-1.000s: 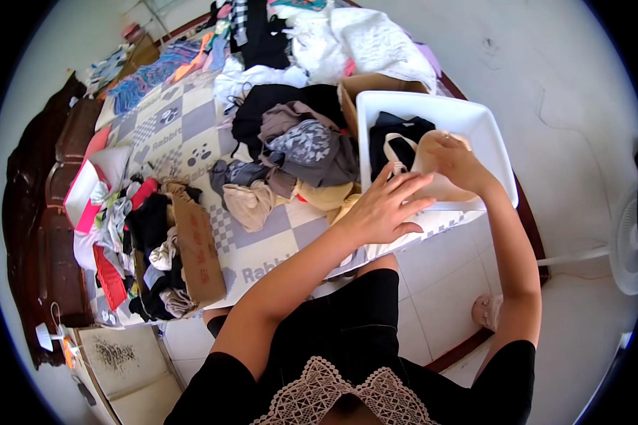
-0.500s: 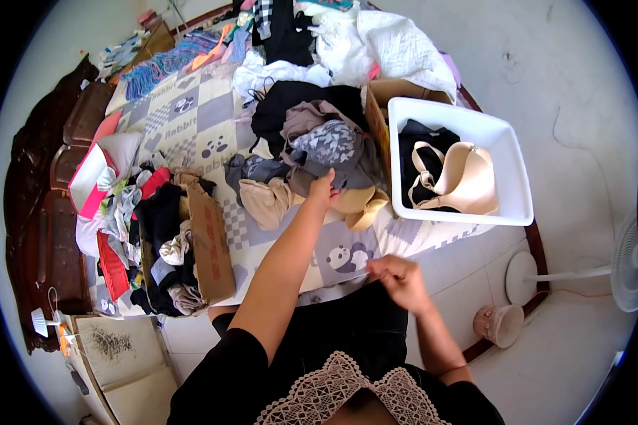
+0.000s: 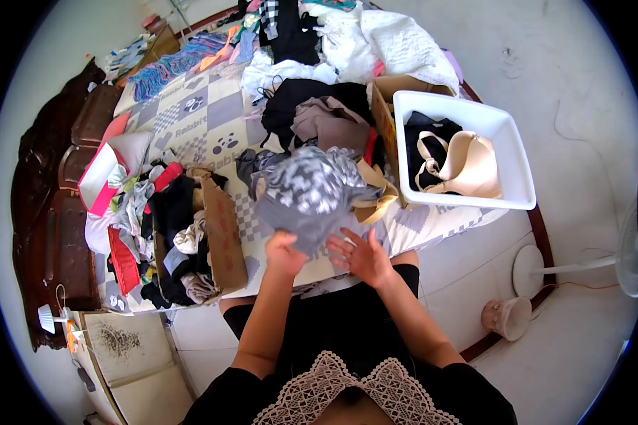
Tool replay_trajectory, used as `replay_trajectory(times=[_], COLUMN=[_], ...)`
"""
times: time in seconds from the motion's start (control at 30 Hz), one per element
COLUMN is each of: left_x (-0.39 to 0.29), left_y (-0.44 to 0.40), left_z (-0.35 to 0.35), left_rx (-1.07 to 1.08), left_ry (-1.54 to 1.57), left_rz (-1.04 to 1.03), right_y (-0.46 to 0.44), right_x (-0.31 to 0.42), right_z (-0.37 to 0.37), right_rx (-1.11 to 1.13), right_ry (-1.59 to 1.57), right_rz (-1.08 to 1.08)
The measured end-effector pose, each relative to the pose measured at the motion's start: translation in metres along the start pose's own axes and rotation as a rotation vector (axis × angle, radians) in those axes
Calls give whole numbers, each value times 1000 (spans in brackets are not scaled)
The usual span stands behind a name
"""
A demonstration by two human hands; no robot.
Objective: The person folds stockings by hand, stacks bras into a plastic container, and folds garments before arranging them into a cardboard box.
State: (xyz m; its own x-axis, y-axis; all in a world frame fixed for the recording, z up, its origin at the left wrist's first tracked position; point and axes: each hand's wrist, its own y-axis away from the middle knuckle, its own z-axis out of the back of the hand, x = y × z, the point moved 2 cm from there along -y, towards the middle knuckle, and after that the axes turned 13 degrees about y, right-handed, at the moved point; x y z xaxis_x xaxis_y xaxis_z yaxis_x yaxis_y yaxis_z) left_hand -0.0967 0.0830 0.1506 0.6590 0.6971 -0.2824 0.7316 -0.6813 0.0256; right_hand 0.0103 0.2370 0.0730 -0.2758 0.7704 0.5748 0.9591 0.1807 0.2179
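Cream-and-grey cotton sheeting, printed with pandas and checks, covers the bed (image 3: 198,124), the largest item before you.

Headboard (image 3: 46,177): dark brown, glossy, along the left of the bed.

White quilted cloth (image 3: 411,42): heaped at the far right end of the bed.

White tub (image 3: 524,170): on the right part of the bed, open at the top, holding a black garment (image 3: 412,159) and a beige bra (image 3: 478,166), the bra to the right.

Open cardboard box (image 3: 223,241): near left on the bed, filled with mixed clothing (image 3: 174,202), more of which lies spilled to its left.

Second cardboard box (image 3: 384,106): just left of the tub and partly hidden by it.

Grey garment (image 3: 312,184): mottled pale-and-dark print, blurred, in front of you over the near middle of the bed; you cannot tell from this view whether its far part rests on the pile.

Taupe garment (image 3: 333,124): bunched on the pile, beyond the grey garment.

Yellow-tan bra (image 3: 374,195): on the bed, between the grey garment and the tub.

Your hands, two, apart: your left hand (image 3: 285,251) is closed on the near left edge of the grey garment; your right hand (image 3: 361,255) has its fingers spread beside the near right edge, contact unclear.
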Motion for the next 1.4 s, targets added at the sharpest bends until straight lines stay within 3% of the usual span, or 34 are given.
replay_trajectory(times=[0.03, 0.23, 0.3, 0.4, 0.43, 0.5, 0.57, 0.63, 0.67, 0.73, 0.77, 0.83, 0.97, 1.03, 1.1, 1.17, 1.2, 1.23, 1.27, 1.37, 1.4], left_x=[1, 1, 0, 6, 10, 17, 21, 27, 28, 31, 34, 31, 18, 10, -1, -11, -15, -19, -21, -11, -7], left_y=[21, 96, 109, 119, 121, 124, 121, 111, 105, 95, 92, 82, 84, 85, 86, 86, 85, 85, 85, 84, 82], left_z=[21, 44, 59, 75, 74, 66, 52, 43, 44, 38, 37, 41, 44, 42, 40, 38, 36, 33, 29, 21, 18], left_rx=[-40, -303, -304, -514, -511, -646, -551, -311, -312, 131, 127, -281, -333, -310, -275, -247, -229, -209, -193, -180, -176], left_ry=[-5, -237, -247, -356, -351, -786, -762, -163, -163, 340, 343, 122, 131, 148, 172, 188, 199, 203, 203, 207, 201], left_rz=[61, -83, -92, 170, 169, 190, 185, 305, 302, 251, 248, -5, -88, -83, -65, -47, -31, -16, 1, 70, 94], right_y=[-10, -39, -31, -12, -11, -9, -5, -2, 3, 14, 8, 20, 29, 39, 54, 57, 58, 57, 59, 50, 46], right_x=[-4, 29, 34, 50, 47, 42, 38, 32, 28, 6, -18, -38, -62, -62, -52, -39, -28, -10, 8, 49, 51], right_z=[-2, -47, -63, -113, -119, -124, -132, -143, -148, -156, -154, -161, -153, -145, -133, -106, -90, -90, -89, -91, -83], right_rx=[117, -218, -161, 48, 46, -169, -199, -151, -200, -220, -109, -30, -151, -184, -281, -538, -729, -757, -724, -434, -449], right_ry=[-318, -153, -182, 130, 136, 457, 537, 568, 591, 558, 348, 126, 79, 161, 516, 793, 1218, 1214, 1186, 1056, 1054], right_rz=[11, 73, 78, 134, 133, 296, 230, 267, 44, -53, 128, -62, -164, -117, -120, 190, 535, 606, 533, 456, 464])
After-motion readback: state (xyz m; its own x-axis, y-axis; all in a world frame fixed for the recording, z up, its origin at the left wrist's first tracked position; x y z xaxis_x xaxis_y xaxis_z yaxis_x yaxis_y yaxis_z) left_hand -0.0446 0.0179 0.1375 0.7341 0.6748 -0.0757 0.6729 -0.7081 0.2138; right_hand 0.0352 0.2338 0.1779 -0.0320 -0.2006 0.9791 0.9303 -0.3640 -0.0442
